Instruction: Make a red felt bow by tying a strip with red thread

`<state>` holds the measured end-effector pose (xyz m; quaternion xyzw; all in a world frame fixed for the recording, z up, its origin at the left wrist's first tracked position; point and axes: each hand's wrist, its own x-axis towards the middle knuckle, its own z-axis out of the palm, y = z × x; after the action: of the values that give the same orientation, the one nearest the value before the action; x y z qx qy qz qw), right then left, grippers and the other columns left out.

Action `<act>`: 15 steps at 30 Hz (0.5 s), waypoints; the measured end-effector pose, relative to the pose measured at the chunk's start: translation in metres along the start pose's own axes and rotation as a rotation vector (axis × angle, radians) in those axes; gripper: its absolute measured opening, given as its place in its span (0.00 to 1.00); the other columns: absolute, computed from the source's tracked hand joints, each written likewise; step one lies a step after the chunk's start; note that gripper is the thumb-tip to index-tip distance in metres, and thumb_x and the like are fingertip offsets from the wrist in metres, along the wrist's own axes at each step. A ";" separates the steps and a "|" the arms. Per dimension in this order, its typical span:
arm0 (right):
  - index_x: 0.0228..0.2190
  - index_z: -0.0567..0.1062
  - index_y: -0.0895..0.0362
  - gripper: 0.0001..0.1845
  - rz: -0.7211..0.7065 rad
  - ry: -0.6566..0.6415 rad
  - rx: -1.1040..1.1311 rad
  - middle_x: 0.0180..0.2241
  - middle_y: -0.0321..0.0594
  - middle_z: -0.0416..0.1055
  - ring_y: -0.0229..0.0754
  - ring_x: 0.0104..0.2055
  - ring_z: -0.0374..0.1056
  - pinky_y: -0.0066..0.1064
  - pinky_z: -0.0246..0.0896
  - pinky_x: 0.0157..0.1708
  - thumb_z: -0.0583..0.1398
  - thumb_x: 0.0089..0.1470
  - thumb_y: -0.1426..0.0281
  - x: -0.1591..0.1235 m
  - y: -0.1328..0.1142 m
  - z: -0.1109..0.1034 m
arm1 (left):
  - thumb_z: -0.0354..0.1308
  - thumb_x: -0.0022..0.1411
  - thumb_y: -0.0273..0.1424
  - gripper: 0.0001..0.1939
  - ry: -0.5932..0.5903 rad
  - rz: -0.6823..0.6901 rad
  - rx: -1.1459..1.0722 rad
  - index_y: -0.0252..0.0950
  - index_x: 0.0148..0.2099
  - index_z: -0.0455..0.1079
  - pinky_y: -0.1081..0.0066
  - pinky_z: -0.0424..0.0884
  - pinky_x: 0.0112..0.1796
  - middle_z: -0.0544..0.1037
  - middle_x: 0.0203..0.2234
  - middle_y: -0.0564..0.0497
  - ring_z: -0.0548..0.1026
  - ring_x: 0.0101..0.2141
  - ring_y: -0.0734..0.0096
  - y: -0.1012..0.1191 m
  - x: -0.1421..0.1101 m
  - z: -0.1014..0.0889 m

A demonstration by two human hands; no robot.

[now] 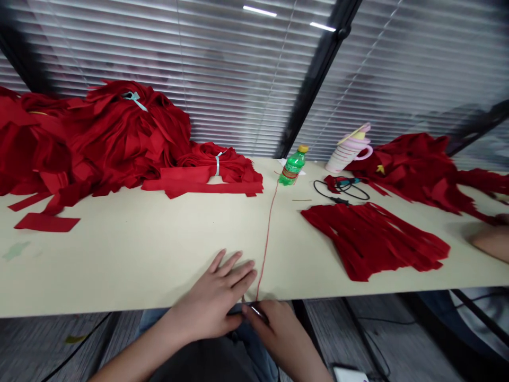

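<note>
Notably, a large heap of red felt strips (pixel 115 132) is sitting at the far left of the table (pixel 119 254), cinched by a pale blue tie (pixel 135 101), apparently to keep the strips together. A loose red strip (pixel 46 223) is lying flat before it, and a smaller tied bundle (pixel 222 167) is resting against the heap's right side.

At the near edge, the left hand (pixel 210 294) is released, its fingers spreading flat on the table, seemingly to steady the work. A red thread (pixel 269 233) is running taut from a green plastic bottle (pixel 293 167), which appears to be serving as its anchor, down to the table edge. There, the right hand (pixel 278 331) is pinching a slim metal implement (pixel 259 314), its exact kind indeterminable.

Farther right, a pink-and-white cup (pixel 348 151) and a black cable (pixel 342 191) are sitting behind a slit red sheet (pixel 369 241). Red cloth (pixel 413 172) bearing a yellow star (pixel 380 168) is spreading beyond them, and a co-worker's hand (pixel 493 241) is resting at the far right.
</note>
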<state>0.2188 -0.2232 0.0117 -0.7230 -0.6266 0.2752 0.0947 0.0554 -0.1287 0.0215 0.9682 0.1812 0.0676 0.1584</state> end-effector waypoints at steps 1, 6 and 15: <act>0.29 0.77 0.57 0.18 -0.006 -0.018 -0.013 0.31 0.41 0.75 0.42 0.34 0.69 0.28 0.51 0.30 0.50 0.60 0.65 0.002 -0.001 0.001 | 0.57 0.52 0.29 0.42 0.003 -0.003 -0.005 0.40 0.67 0.43 0.50 0.35 0.62 0.48 0.65 0.52 0.39 0.65 0.56 0.000 0.000 0.001; 0.30 0.77 0.58 0.13 -0.014 -0.119 -0.132 0.33 0.44 0.75 0.45 0.39 0.69 0.30 0.55 0.35 0.52 0.54 0.75 0.000 -0.005 -0.001 | 0.56 0.50 0.28 0.44 0.012 0.006 -0.042 0.39 0.67 0.43 0.51 0.35 0.62 0.48 0.65 0.52 0.40 0.65 0.57 -0.001 -0.002 -0.002; 0.34 0.77 0.60 0.10 -0.043 -0.298 -0.275 0.35 0.48 0.75 0.49 0.41 0.71 0.37 0.63 0.39 0.55 0.52 0.77 0.005 -0.003 0.012 | 0.50 0.47 0.21 0.42 0.053 0.037 -0.106 0.41 0.65 0.47 0.57 0.41 0.64 0.56 0.63 0.55 0.47 0.64 0.66 -0.005 -0.008 -0.010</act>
<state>0.2102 -0.2202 0.0013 -0.6669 -0.6806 0.2889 -0.0929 0.0449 -0.1244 0.0292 0.9596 0.1633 0.1055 0.2035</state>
